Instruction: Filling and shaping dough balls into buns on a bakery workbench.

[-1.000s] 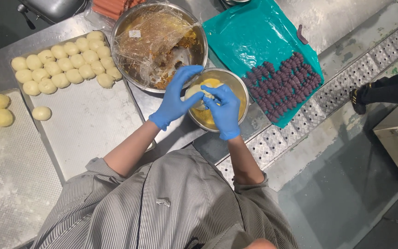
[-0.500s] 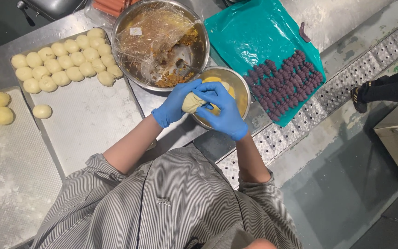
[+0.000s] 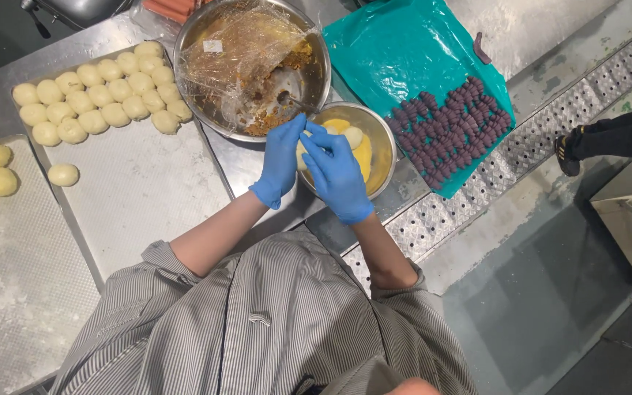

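Both hands wear blue gloves and meet over a small steel bowl [image 3: 383,157] of yellow dough pieces. My left hand [image 3: 281,157] cups a pale dough piece [image 3: 302,155] from the left. My right hand [image 3: 336,172] presses on the same piece from the right with its fingers. Most of the piece is hidden between the gloves. A larger steel bowl [image 3: 197,33] with brown filling and loose cling film sits just beyond the hands.
A metal tray [image 3: 133,197] at left carries rows of round dough balls [image 3: 96,99]. A second tray [image 3: 9,271] holds more at far left. Purple pieces [image 3: 444,132] lie on a teal plastic sheet [image 3: 404,51] at right. Another person's dark shoe [image 3: 568,150] stands on the floor grating.
The hands have lifted the dough piece slightly toward the large bowl and shifted their grip around it. The camera view sits a little further forward.
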